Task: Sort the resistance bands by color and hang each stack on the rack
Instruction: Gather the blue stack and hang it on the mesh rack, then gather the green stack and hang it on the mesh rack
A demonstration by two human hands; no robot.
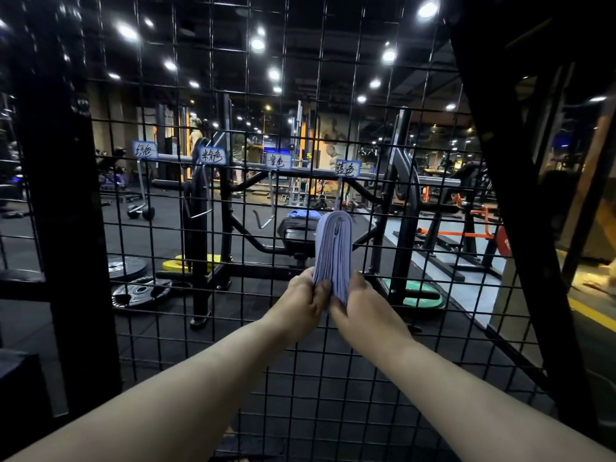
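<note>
rack [319, 61]: black wire mesh, metal, matt coating.
bands [333, 248]: pale lilac, thin layers, smooth, matt, rubbery look.
labels [278, 160]: white paper, handwritten ink.
hooks [340, 195]: bare metal, slight shine.
floor [160, 235]: dark, matt.

**What the stack, the edges and the distance keep from view**

The lower end of the thick stack of pale lilac-blue flat resistance bands [333, 255] is hidden between the left hand [301, 303] and the right hand [365, 306], which both grip it. Most of the right hand's fingers are out of sight behind it. A small dark mark shows at the stack's folded top. Whether a hook of the black wire grid rack [244, 279] carries the bands there cannot be told. Both bare forearms are cut off by the near edge. Far beyond the grid, the standing figures [196, 138] are too blurred to make out. At the right, the broad dark slanted beam [520, 195] runs out past the top edge.
</note>
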